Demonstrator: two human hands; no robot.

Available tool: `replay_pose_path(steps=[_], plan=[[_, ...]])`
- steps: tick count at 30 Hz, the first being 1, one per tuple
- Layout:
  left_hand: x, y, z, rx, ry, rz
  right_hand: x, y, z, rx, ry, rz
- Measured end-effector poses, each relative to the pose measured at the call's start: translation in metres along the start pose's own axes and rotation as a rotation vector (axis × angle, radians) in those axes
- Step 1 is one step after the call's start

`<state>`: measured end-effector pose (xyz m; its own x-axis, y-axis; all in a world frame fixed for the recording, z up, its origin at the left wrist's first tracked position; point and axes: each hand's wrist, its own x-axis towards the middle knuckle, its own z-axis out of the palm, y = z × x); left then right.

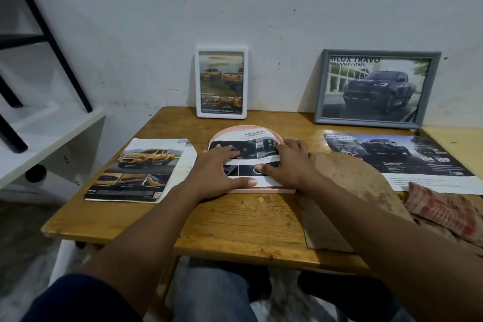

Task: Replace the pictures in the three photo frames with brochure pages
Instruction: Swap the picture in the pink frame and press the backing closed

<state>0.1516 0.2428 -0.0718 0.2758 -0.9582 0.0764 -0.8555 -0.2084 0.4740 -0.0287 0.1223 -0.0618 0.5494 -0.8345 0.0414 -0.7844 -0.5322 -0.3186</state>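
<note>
1. Head view, the only one we have: the wooden table (235,219) stands against a white wall, and both hands are at its centre.
2. The pink arched frame (261,191) lies flat in the middle of the table. A brochure page (248,138) cut to an arch lies on top of it.
3. The left hand (219,170) lies flat on the left side of that page, fingers straight and spread, thumb along the bottom edge. It presses down and grips nothing.
4. The right hand (290,165) lies flat on the right side, fingers splayed, thumb pointing inwards. It too presses rather than pinches.
5. At the back, the white frame (197,81) stands upright against the wall and shows yellow trucks.
6. To its right, the grey frame (320,86) leans on the wall and shows a dark truck.
7. A yellow-truck brochure (141,170) lies flat to the left of the pink frame.
8. A dark brochure sheet (402,159) lies to the right, below the grey frame.
9. A brown arched backing board (352,191) lies under the right forearm, with a checked cloth (444,209) just beside it.
</note>
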Motion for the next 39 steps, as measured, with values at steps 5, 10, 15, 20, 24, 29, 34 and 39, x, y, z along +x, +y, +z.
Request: replay_pose_path(steps=[5, 10, 15, 20, 24, 29, 34, 39], plan=[[0.0, -0.001, 0.002, 0.015, 0.018, -0.004, -0.004, -0.008, 0.001, 0.039, 0.09, 0.029], [0.0, -0.001, 0.003, 0.015, 0.05, -0.01, -0.011, -0.019, -0.007, 0.404, 0.233, 0.007], [-0.002, 0.006, -0.003, 0.036, 0.1, 0.032, -0.009, -0.021, -0.033, 0.969, 0.285, 0.153], [0.008, 0.032, -0.01, -0.131, 0.21, 0.056, -0.006, -0.006, -0.063, 1.157, 0.272, 0.179], [0.026, 0.08, -0.015, -0.414, 0.256, -0.045, -0.009, 0.02, -0.096, 1.208, 0.304, 0.143], [0.046, 0.128, -0.001, -0.51, 0.199, -0.047, -0.018, 0.068, -0.133, 1.257, 0.345, 0.165], [0.071, 0.18, 0.029, -0.771, 0.096, -0.056, -0.036, 0.127, -0.163, 1.272, 0.45, 0.197], [0.092, 0.234, 0.066, -0.782, 0.075, 0.015, -0.053, 0.197, -0.185, 0.795, 0.484, 0.298]])
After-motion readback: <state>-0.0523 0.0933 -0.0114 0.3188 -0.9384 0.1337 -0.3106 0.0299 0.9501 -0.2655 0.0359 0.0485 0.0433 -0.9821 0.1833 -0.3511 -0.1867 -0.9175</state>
